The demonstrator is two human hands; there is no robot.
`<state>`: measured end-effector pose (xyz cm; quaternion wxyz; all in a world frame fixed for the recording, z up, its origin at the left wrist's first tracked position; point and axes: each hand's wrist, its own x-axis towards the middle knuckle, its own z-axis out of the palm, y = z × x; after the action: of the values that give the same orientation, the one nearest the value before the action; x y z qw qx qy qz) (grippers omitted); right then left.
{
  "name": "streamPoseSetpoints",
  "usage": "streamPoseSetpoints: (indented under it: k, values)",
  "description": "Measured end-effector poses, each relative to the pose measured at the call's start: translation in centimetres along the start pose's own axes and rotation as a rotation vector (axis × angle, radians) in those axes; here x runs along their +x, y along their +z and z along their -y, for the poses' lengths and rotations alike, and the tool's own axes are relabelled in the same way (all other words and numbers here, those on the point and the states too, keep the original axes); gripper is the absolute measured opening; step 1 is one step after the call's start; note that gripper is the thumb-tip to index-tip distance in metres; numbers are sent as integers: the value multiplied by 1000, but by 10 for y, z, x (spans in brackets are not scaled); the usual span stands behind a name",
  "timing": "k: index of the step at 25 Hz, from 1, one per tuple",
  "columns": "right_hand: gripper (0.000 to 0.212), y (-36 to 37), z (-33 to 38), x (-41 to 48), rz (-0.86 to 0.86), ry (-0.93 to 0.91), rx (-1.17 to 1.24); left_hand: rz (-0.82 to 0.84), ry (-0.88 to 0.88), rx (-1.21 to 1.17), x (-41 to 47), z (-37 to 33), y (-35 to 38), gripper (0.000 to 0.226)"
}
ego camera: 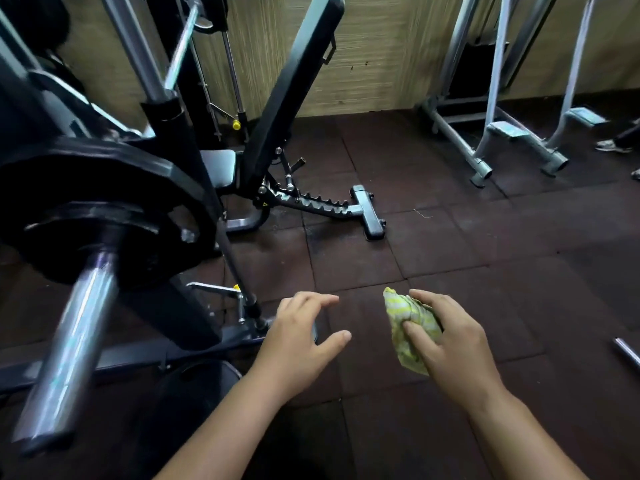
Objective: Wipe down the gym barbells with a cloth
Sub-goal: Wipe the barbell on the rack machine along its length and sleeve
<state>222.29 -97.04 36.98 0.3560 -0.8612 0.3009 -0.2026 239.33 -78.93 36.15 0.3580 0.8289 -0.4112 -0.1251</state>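
Two bare hands reach forward over the dark rubber floor tiles (pixel 433 244). Right hand (pixel 453 337) is closed around a bunched yellow-and-white striped cloth (pixel 407 317), thumb pressed on top and one end of the cloth poking up and away from the person. Left hand (pixel 304 337) is empty, fingers spread and slightly curled, holding nothing. Barbell (pixel 69 344) sits at the left of the view, well apart from both hands: its chrome sleeve end points toward the camera and down-left, and its long axis runs from there up and away into the black weight plates (pixel 100 209) loaded on it. Motion blur covers the sleeve and plates. No brand, label or lettering is legible on bar, plates or cloth. Beyond the plates stands an adjustable bench (pixel 294 98), backrest raised steeply, with a small yellow triangular sticker near its hinge, content unreadable. Grey steel frames (pixel 485 133) stand at far right by the wall.
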Motion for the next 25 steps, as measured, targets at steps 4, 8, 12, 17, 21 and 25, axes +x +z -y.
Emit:
streamPoseSetpoints:
  k: [4, 8, 12, 17, 21, 25]
  values:
    - [44, -2, -26, 63, 7, 21, -10, 9, -14, -17, 71, 6, 20, 51]
    - [45, 6, -41, 140, -12, 11, -34, 17, -28, -51, 151, 21, 30, 53]
    - [45, 11, -40, 228, -39, 12, -34, 16, -26, -67, 240, 29, 17, 48]
    - [45, 16, -40, 312, -48, -15, -24, 10, -19, -34, 321, 35, 3, 49]
    - [45, 18, -56, 367, -18, -19, -2, 9, -50, -27, 367, 39, 7, 47]
    - [45, 14, -82, 422, 20, -34, 10, -5, -90, -11, 412, 40, 21, 47]
